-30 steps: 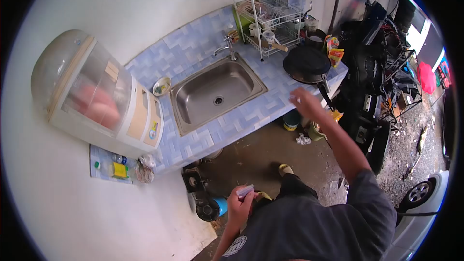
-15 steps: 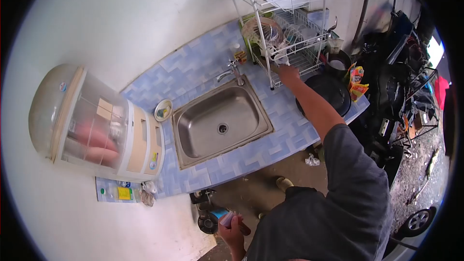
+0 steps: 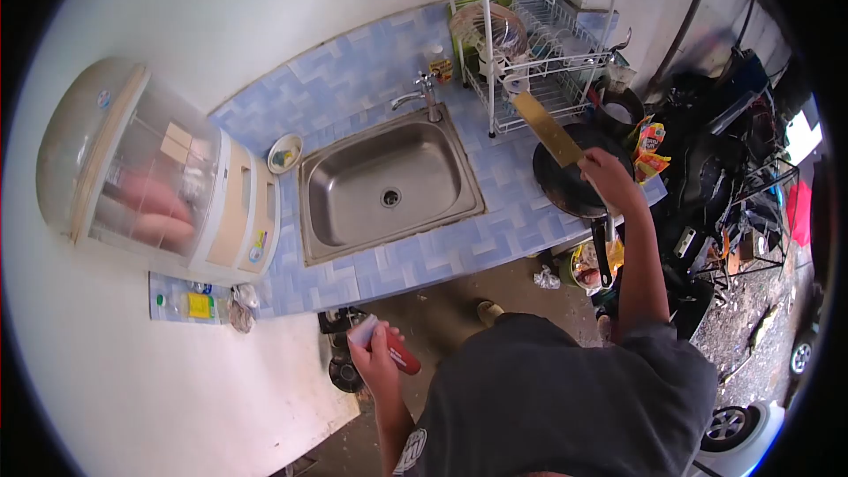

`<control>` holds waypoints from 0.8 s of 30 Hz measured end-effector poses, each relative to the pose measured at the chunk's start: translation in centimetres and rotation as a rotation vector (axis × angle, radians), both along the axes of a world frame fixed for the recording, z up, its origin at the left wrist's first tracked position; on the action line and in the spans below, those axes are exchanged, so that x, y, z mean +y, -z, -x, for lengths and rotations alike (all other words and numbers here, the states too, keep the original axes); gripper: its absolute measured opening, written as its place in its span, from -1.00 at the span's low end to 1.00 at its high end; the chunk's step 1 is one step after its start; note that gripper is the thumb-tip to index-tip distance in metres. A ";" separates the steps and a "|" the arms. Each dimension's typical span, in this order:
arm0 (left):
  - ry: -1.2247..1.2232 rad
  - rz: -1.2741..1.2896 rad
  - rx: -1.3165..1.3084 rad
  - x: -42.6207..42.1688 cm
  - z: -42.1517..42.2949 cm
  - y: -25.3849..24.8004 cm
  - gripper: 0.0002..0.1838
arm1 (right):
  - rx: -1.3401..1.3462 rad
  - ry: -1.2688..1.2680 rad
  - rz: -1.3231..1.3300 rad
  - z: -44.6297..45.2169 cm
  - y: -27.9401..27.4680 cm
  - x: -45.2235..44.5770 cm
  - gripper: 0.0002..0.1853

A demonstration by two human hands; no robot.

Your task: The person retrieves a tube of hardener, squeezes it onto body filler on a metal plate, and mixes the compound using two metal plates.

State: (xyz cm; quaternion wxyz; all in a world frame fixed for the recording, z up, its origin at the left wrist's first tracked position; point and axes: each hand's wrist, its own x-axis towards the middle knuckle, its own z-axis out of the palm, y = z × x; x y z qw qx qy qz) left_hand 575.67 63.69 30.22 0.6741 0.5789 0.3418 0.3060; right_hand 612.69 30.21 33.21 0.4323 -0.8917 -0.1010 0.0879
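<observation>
My right hand (image 3: pixel 611 180) is closed around the handle end of a cleaver (image 3: pixel 548 131) with a broad, gold-looking blade. The blade points up and left, above the black frying pan (image 3: pixel 558 178) and in front of the white dish rack (image 3: pixel 552 66). Low in the view, my left hand (image 3: pixel 380 366) is closed on a long red object (image 3: pixel 404 357) with white marks. A pale, flat piece (image 3: pixel 362 332) sticks out at the thumb side; whether it belongs to the red object I cannot tell.
A steel sink (image 3: pixel 389 199) with a tap (image 3: pixel 424 97) is set in the blue-tiled counter (image 3: pixel 397 256). A small bowl (image 3: pixel 284 153) stands left of it, beside a plastic dish cabinet (image 3: pixel 177 177). A dark pot (image 3: pixel 617 109) and bright packets (image 3: pixel 650 146) crowd the right end.
My right hand has drawn back from the dish rack toward me, bringing the cleaver out over the pan. My left hand has risen and shifted left with the red object. The camera view has shifted.
</observation>
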 end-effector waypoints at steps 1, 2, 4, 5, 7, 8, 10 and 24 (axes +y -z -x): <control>0.032 0.011 -0.015 0.3 0.0 0.0 -0.76 | 0.028 -0.010 -0.077 2.8 -1.2 0.7 -0.71; 0.061 0.017 -0.031 0.7 0.0 0.0 -0.76 | 0.054 -0.023 -0.158 4.9 -1.7 1.8 -0.71; 0.089 0.033 -0.082 1.1 -0.2 -0.9 -0.79 | 0.025 -0.139 -0.251 7.7 -1.1 3.8 -0.74; 0.100 0.076 -0.095 1.1 -0.2 -1.7 -0.80 | 0.012 -0.201 -0.300 8.8 -1.0 5.1 -0.75; 0.120 0.164 -0.121 1.2 -0.1 -2.9 -0.81 | -0.009 -0.290 -0.287 11.1 -1.2 8.3 -0.76; 0.133 0.193 -0.150 1.1 0.0 -3.5 -0.82 | -0.020 -0.336 -0.281 12.2 -1.3 9.9 -0.76; 0.152 0.245 -0.215 1.2 0.2 -4.7 -0.85 | -0.129 -0.395 -0.292 14.2 -0.9 13.0 -0.73; 0.210 0.355 -0.421 3.2 4.9 -7.2 -0.71 | -1.019 -1.006 -0.324 19.9 -6.5 24.4 -0.47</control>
